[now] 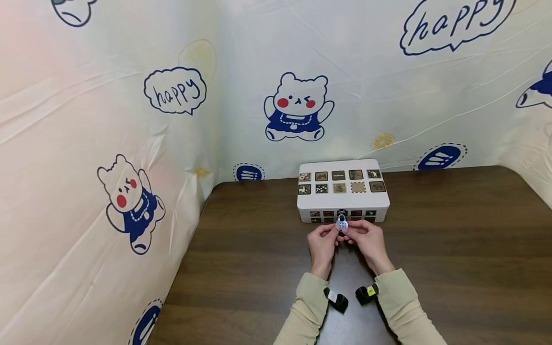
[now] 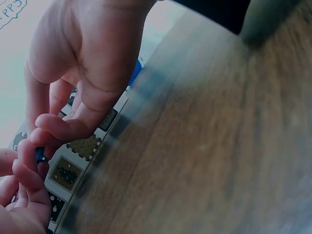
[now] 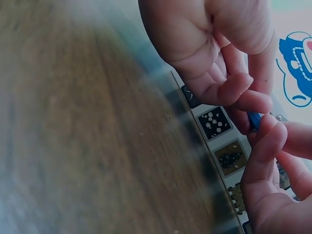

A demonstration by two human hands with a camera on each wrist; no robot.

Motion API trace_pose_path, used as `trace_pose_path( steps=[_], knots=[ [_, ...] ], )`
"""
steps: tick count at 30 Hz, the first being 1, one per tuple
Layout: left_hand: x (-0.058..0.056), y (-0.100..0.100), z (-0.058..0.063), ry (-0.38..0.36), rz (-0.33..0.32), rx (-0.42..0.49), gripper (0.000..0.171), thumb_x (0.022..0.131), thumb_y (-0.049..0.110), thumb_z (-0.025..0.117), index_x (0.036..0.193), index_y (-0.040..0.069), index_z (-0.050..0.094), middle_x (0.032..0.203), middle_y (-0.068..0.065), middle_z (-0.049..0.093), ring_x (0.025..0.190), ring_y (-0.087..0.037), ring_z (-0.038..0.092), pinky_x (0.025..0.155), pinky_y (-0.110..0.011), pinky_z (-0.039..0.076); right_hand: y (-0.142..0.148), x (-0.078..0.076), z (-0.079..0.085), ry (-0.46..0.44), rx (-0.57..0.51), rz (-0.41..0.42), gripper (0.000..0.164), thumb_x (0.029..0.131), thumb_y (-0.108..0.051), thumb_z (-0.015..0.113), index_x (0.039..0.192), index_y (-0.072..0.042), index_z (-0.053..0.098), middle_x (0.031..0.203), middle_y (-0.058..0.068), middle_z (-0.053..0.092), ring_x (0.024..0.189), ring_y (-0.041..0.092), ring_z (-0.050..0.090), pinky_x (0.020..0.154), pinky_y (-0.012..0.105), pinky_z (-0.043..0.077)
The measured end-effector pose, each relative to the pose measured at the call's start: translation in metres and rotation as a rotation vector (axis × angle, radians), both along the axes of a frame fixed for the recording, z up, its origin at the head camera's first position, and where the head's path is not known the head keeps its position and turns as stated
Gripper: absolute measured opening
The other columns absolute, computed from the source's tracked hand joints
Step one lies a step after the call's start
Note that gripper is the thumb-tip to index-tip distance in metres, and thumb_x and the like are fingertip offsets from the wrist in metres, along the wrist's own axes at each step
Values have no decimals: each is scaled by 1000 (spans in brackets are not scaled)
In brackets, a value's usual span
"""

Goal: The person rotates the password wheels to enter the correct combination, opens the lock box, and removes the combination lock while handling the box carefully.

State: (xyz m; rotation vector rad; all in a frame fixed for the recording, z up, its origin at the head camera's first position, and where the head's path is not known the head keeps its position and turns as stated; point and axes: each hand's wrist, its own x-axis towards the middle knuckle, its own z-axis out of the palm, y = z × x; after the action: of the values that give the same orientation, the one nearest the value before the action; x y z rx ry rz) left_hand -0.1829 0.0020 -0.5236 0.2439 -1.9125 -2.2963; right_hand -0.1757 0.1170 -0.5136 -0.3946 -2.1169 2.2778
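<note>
A small silver-blue combination padlock (image 1: 342, 224) hangs at the front latch (image 1: 342, 212) of a white box (image 1: 308, 206) with dark picture squares. My left hand (image 1: 322, 247) pinches the padlock from the left with thumb and fingers. From the opposite side my right hand (image 1: 370, 243) grips it too, fingertips close to those of the left. Both wrist views show just a blue bit of the padlock (image 2: 40, 154) between the fingertips; the rest is covered. Whether the shackle is locked cannot be made out.
The box stands at the back of a brown wooden table (image 1: 250, 249), close to a pale curtain (image 1: 241, 120) printed with bears and the word "happy". A black strap with a camera (image 1: 337, 301) sits on the left wrist, another such camera (image 1: 366, 293) on the right.
</note>
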Motion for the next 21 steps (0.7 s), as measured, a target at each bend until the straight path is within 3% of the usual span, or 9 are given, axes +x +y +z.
trace_pose_path(
  steps=[9,21],
  knots=[
    [0,0,-2,-5,-9,-17,12,83,5,71,91,-3,74,80,-18,72,52,-9,60,48,-18,47,-1,0,0,3,-35,-10,35,84,-1,70,114,14,59,74,-7,71,61,3,65,58,19,55],
    [-3,4,-5,-35,-10,-17,15,85,0,67,97,-9,69,78,-13,70,53,-8,58,50,-19,46,-3,0,1,-4,-86,-34,39,83,-2,73,115,14,59,70,-9,70,60,4,66,58,19,55]
  ],
)
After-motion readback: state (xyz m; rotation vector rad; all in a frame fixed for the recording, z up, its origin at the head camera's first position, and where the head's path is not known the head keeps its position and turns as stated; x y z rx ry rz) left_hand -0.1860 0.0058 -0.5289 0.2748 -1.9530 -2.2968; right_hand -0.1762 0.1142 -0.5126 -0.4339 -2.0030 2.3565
